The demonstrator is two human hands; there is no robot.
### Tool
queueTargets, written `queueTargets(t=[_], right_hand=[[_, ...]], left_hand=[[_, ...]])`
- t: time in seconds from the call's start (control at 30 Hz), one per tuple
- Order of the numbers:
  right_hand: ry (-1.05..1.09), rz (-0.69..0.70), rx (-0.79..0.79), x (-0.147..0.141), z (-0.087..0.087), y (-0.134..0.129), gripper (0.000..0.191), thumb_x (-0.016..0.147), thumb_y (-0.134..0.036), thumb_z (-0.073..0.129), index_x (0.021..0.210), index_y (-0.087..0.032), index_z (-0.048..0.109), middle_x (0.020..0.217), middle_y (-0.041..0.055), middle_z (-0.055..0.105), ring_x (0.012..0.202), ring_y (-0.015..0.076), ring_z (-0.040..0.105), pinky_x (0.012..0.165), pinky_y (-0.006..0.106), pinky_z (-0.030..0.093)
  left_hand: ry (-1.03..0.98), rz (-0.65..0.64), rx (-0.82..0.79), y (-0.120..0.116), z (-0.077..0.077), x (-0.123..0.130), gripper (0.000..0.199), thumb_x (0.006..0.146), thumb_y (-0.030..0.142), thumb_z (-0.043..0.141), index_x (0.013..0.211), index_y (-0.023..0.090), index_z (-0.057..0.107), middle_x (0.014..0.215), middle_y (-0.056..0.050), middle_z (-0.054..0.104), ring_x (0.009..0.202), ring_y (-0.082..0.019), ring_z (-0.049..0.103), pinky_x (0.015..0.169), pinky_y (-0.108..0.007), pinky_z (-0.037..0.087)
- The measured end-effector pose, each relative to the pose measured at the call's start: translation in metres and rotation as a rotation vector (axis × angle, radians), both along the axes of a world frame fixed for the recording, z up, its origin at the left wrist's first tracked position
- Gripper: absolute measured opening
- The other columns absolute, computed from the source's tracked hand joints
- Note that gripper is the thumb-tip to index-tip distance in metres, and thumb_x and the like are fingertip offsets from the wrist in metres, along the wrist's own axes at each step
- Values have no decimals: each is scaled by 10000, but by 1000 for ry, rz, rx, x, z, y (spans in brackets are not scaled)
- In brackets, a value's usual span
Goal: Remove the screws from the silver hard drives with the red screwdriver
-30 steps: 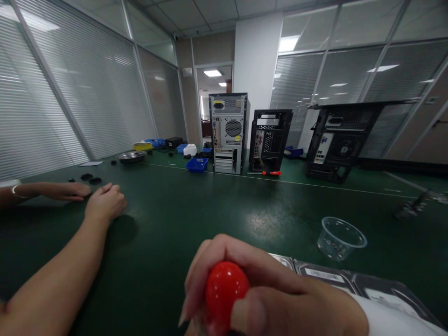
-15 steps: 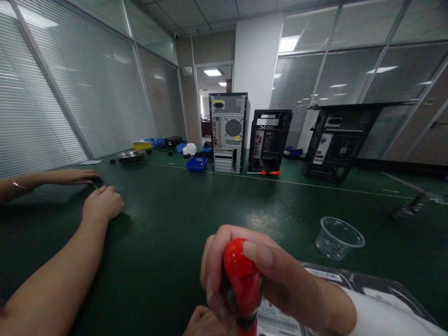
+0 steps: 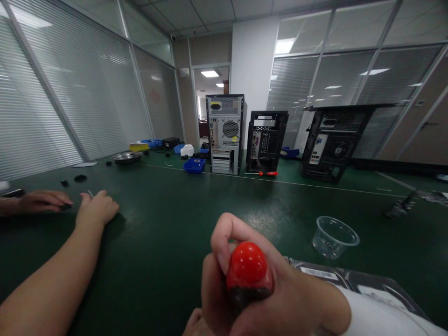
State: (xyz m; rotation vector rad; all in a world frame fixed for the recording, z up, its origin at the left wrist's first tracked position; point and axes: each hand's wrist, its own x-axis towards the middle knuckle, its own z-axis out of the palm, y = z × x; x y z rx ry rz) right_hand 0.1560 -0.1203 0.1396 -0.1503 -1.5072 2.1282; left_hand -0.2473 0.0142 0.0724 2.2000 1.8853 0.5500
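My right hand [image 3: 252, 284] is wrapped round the red and black handle of a screwdriver [image 3: 249, 266], whose rounded red end points up at the camera. Its shaft is hidden. Only a small part of my left hand [image 3: 196, 323] shows at the bottom edge, below and left of my right hand; what it holds is hidden. Metal hard drives [image 3: 378, 290] lie on the green table under and beside my right forearm. Beyond them stands a clear plastic cup [image 3: 334, 238] with small bits at its bottom.
At the left, another person's hands [image 3: 96, 207] work over the table with a thin tool and a small black part. Three computer cases [image 3: 226, 135] stand at the back. A red screwdriver [image 3: 268, 173], a blue tray [image 3: 194, 165] and a metal dish [image 3: 128, 157] lie there.
My right hand has changed its grip, with the thumb off the handle's top. The other person's far hand has moved left and nearer, now at a black part. The view has shifted slightly.
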Motion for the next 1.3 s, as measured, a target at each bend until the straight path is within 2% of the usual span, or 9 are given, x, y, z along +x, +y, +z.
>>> queueTargets(t=[0.17,0.3,0.4,0.53,0.63,0.77,0.9,1.1,1.3], right_hand=[[69,5,-27,0,-3,0,421,871,-510,801,1131,-216,649,802,-43,606,633,63,517,607,175,423],[-15,-21,1,2,3,-2,476,909,-622,699,1068,-173,700,1011,44,638,875,140,594,831,267,481],[1,-25,65,1,6,-2,400,812,-394,880,980,-197,574,1090,26,598,930,130,590,851,272,504],[99,-13,42,-3,2,-1,520,767,-169,913,939,-239,428,1020,-25,619,947,110,637,878,280,535],[91,-15,-12,-3,-3,0,489,801,-330,900,1056,-242,493,839,-67,601,683,44,557,671,153,463],[267,52,64,-1,-2,3,583,928,-734,570,1010,-162,642,800,8,599,622,100,499,561,214,403],[46,9,38,0,2,7,449,901,-620,711,952,-177,661,914,29,627,787,140,578,722,258,480],[126,130,-53,2,-5,11,522,728,-326,949,972,-217,500,944,-25,632,759,70,602,779,214,492],[-6,82,-27,10,2,3,532,799,-594,827,1105,-219,606,891,5,622,772,133,565,720,249,477]], left_hand=[[0,-509,-312,14,12,-2,759,764,863,281,462,215,536,629,-84,647,863,-236,739,649,-412,395],[-46,-339,-10,24,-19,-53,698,655,874,481,430,237,304,503,-37,456,889,-269,720,746,-443,465],[146,-21,424,28,-51,-98,778,524,913,537,486,231,164,497,15,227,838,-342,691,844,-601,481],[267,40,731,31,-68,-125,755,552,826,657,539,237,185,542,28,176,872,-437,662,933,-837,332],[125,-47,634,31,-60,-120,594,670,768,556,553,250,291,597,12,304,856,-335,679,916,-664,452],[23,-188,397,25,-44,-110,618,719,807,482,549,232,332,601,-10,270,714,-272,618,732,-488,514],[-10,-163,508,20,-42,-109,698,749,875,409,537,220,296,610,3,132,551,-239,473,646,-477,507],[-44,-50,660,18,-40,-102,723,743,918,312,532,227,331,618,10,130,429,-152,299,539,-393,463],[-105,-103,586,10,-28,-84,650,721,886,316,604,255,414,621,-9,190,463,-183,364,569,-400,471]])
